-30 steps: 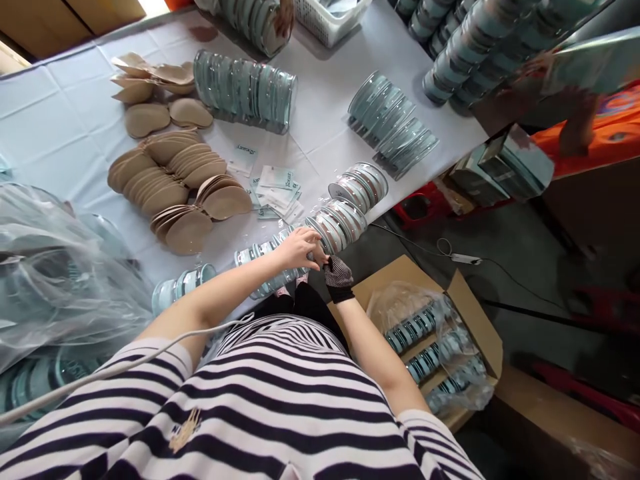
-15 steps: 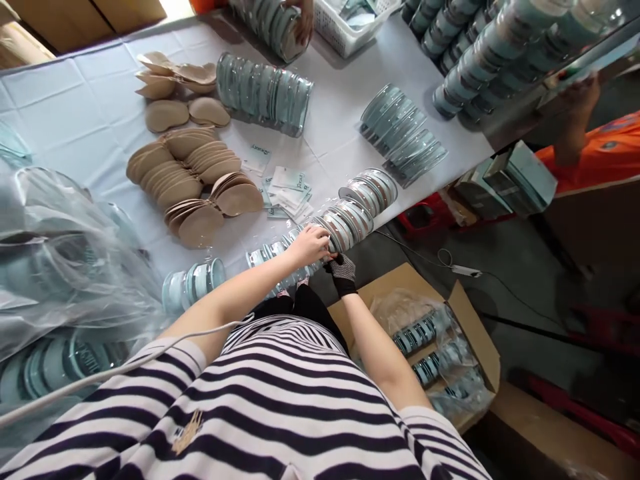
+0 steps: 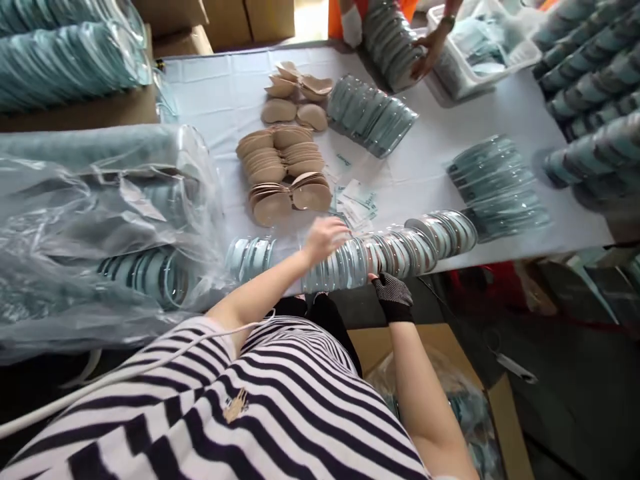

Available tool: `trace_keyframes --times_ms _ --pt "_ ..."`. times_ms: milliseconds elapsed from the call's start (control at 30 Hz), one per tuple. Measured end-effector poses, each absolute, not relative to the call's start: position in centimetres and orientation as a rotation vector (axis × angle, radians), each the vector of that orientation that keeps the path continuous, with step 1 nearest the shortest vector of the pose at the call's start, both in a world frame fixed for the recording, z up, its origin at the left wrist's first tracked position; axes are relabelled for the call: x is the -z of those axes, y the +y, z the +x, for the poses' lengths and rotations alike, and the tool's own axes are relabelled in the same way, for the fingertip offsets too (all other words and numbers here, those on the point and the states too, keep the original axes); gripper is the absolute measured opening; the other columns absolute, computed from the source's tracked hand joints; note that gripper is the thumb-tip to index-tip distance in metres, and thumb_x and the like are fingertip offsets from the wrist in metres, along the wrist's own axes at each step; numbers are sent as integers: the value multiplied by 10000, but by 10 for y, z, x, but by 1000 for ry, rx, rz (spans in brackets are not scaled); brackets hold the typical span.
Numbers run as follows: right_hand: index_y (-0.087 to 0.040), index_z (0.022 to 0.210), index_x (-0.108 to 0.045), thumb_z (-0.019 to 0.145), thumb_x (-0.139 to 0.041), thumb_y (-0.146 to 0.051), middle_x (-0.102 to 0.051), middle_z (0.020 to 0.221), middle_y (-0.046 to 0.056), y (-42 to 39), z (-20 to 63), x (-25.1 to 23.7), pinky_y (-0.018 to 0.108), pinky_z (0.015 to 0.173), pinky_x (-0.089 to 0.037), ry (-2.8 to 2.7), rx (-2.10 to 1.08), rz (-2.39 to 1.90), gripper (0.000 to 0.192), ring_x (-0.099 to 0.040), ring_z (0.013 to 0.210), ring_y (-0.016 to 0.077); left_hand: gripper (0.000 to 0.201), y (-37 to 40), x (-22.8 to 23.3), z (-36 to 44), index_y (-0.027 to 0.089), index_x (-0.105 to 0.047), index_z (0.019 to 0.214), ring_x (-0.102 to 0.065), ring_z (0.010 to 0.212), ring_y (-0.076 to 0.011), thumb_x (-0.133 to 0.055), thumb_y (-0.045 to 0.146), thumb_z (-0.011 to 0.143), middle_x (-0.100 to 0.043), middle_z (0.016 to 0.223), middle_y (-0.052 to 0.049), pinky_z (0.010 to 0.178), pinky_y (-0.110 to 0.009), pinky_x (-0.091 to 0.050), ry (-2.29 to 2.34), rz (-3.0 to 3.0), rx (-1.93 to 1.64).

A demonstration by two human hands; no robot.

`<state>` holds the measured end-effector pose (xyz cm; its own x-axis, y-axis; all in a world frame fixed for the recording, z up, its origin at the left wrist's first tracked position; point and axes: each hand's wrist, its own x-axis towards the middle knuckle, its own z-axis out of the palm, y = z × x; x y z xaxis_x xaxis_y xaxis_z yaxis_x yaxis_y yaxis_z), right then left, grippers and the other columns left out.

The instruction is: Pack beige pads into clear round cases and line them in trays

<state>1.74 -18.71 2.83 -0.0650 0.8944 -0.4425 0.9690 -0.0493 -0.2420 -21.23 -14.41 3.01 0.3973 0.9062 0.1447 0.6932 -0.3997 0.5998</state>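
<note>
Head view: at the table's near edge our bare left hand lies spread open over the row of round cases, our gloved right hand loosely curled against its underside, so we should press evenly to keep the row aligned.

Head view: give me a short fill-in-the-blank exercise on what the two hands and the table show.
1. The right hand wears a dark ____.
2. The left hand rests on the row of round ____ cases at the table's near edge.
3. The tan pads lie in stacks on a ____ cloth.

Missing words: glove; clear; white
</note>
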Motion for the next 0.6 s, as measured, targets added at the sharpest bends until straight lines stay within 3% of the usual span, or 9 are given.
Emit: trace_keyframes --times_ms 133,233,300,400,500,600 --pt "-209 790 -689 903 -508 -544 -720 835 86 -176 16 -39 281 600 -348 2054 656 1922 398 -645 768 214 415 -203 -56 -344 234 -653 1232 -396 1345 -366 -622 426 865 -591 1336 -112 1079 -572 -297 2168 1709 -416" --pt "-205 784 -702 876 -563 -523 -716 818 100 -160 20 -46 291 594 -361 2045 756 1760 359 -642 735 223 506 -265 -55 -409 302 -634 1261 -374 1365 -390 -653 521 805 -529 1414 -87 1106 -644 -228 2269 1489 -94" --pt "-194 730 -700 880 -565 -495 -710 773 102 -140 22 -51 289 597 -382 2056 891 1606 363 -636 693 211 586 -294 -44 -419 309 -580 1330 -404 1351 -352 -635 554 801 -483 1452 -84 1124 -567 -282 2252 1441 -78" --pt "-194 723 -694 909 -524 -447 -710 753 75 -91 13 -55 276 643 -422 2157 943 1487 357 -641 707 193 624 -306 -26 -391 218 -523 1393 -379 1372 -322 -543 542 860 -421 1479 -141 1136 -466 -316 2399 1329 -200" --pt "-206 991 -700 919 -503 -350 -730 986 77 -28 -16 -49 282 762 -449 2343 699 1610 255 -651 914 213 653 -290 -16 -346 179 -479 1429 -322 1410 -344 -510 530 879 -377 1498 -179 1133 -492 -315 2460 1176 -242" --pt "-198 1337 -536 894 -502 -220 -611 1315 106 25 -59 -25 299 903 -440 2483 516 1620 444 -571 1145 228 680 -272 -18 -312 199 -442 1461 -258 1439 -388 -525 528 872 -327 1543 -169 1114 -559 -323 2399 1122 -221"
